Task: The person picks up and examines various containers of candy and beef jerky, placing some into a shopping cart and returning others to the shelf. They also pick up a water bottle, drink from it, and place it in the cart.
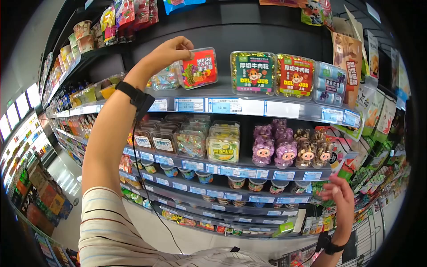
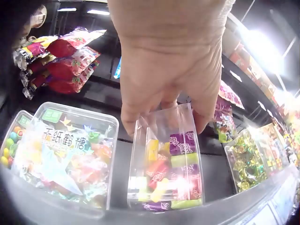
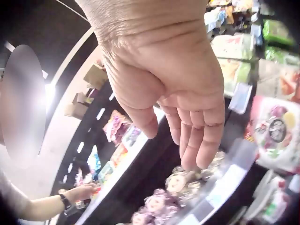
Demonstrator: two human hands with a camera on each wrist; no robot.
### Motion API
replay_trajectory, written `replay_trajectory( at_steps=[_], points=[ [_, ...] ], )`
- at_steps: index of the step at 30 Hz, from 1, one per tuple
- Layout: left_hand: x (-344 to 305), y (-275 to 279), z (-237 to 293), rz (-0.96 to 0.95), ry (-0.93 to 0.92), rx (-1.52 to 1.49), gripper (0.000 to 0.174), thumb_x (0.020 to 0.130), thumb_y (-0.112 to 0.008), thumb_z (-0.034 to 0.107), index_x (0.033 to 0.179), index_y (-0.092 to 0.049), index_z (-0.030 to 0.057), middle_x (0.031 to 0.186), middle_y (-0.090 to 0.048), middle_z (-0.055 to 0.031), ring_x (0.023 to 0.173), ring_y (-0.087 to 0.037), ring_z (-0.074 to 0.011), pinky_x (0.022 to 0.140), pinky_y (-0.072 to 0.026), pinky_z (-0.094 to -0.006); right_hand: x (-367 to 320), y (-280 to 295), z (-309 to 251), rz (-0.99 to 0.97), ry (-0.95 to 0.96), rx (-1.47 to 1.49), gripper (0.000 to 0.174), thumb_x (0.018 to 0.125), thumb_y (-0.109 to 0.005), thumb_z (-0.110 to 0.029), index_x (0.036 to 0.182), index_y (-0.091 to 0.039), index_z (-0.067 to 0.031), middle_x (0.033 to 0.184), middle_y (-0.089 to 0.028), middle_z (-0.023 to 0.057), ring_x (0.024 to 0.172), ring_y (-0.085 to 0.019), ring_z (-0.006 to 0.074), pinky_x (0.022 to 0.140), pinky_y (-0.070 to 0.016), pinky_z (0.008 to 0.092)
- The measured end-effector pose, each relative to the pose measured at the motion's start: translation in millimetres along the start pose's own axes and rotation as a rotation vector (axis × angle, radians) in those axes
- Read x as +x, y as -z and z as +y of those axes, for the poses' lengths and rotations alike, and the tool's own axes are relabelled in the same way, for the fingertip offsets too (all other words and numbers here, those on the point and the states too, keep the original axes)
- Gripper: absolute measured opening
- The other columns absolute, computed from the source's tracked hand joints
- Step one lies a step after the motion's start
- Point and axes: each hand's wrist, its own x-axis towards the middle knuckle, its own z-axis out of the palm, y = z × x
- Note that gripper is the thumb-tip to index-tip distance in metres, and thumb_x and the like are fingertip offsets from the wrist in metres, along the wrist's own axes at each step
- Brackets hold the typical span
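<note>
In the head view, my left hand [image 1: 171,51] grips the top of a clear plastic candy box [image 1: 202,69] with a red label and printed fruit. From the left wrist view, thumb and fingers hold opposite sides of this candy box [image 2: 171,173], and brightly wrapped sweets show through its wall. It stands upright at the shelf's front. Close to it is another clear candy box [image 2: 70,154] with a star on it. My right hand [image 1: 340,193] hangs lower at the right, beside the shelf's end, fingers loosely bent and holding nothing.
Green- and red-labelled boxes [image 1: 253,73] stand to the right on the same shelf [image 1: 249,107]. Below are more candy boxes [image 1: 223,144] and purple figure-shaped packs [image 1: 263,147]. A wire cart [image 1: 362,240] is at lower right. A cable [image 1: 153,207] hangs from the left wrist.
</note>
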Motion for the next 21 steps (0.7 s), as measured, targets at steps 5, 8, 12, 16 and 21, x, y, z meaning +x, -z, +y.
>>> replay_trajectory(
  at_steps=[5, 8, 12, 16, 21],
  points=[
    [-18.3, 15.0, -3.9, -0.011, -0.051, -0.238, 0.038, 0.090, -0.074, 0.026, 0.118, -0.062, 0.0038, 0.110, -0.063, -0.0033, 0.106, -0.059, -0.0123, 0.099, -0.0446, -0.0297, 34.1, -86.5, -83.7, -0.273, 0.196, 0.063, 0.043, 0.099, -0.062, -0.020, 0.135, -0.054, 0.0032, 0.119, -0.068, 0.0176, 0.102, -0.070, 0.0220, 0.088, -0.0562, 0.0346],
    [-18.4, 14.7, -7.4, -0.037, -0.083, -0.261, 0.038, 0.089, -0.074, 0.026, 0.118, -0.062, 0.0047, 0.111, -0.063, -0.0027, 0.106, -0.059, -0.0116, 0.099, -0.0439, -0.0294, 59.4, -136.9, -122.2, -0.356, 0.300, 0.063, 0.042, 0.100, -0.062, -0.018, 0.136, -0.054, 0.0016, 0.122, -0.067, 0.0160, 0.106, -0.069, 0.0218, 0.091, -0.0554, 0.0343],
    [-16.1, 12.8, -9.4, -0.048, -0.131, -0.308, 0.037, 0.090, -0.073, 0.025, 0.118, -0.061, 0.0044, 0.110, -0.063, -0.0024, 0.106, -0.059, -0.0117, 0.099, -0.0443, -0.0297, 92.6, -189.8, -153.8, -0.415, 0.378, 0.129, 0.043, 0.100, -0.064, -0.019, 0.137, -0.054, 0.0017, 0.126, -0.065, 0.0152, 0.110, -0.067, 0.0200, 0.093, -0.0547, 0.0329],
    [-16.6, 17.6, -12.7, -0.029, -0.172, -0.377, 0.036, 0.090, -0.073, 0.024, 0.119, -0.061, 0.0045, 0.110, -0.063, -0.0023, 0.107, -0.059, -0.0115, 0.100, -0.0446, -0.0301, 114.3, -233.5, -165.3, -0.420, 0.445, 0.151, 0.047, 0.100, -0.065, -0.021, 0.138, -0.052, 0.0045, 0.129, -0.063, 0.0162, 0.113, -0.065, 0.0192, 0.093, -0.0545, 0.0321],
    [-29.0, 23.5, -12.5, -0.054, -0.214, -0.528, 0.037, 0.090, -0.073, 0.023, 0.120, -0.061, 0.0048, 0.109, -0.064, -0.0023, 0.108, -0.061, -0.0116, 0.100, -0.0455, -0.0309, 122.2, -265.0, -169.3, -0.383, 0.427, 0.205, 0.069, 0.098, -0.070, -0.031, 0.146, -0.041, 0.0097, 0.138, -0.056, 0.0245, 0.117, -0.064, 0.0228, 0.091, -0.0570, 0.0333]
  ],
)
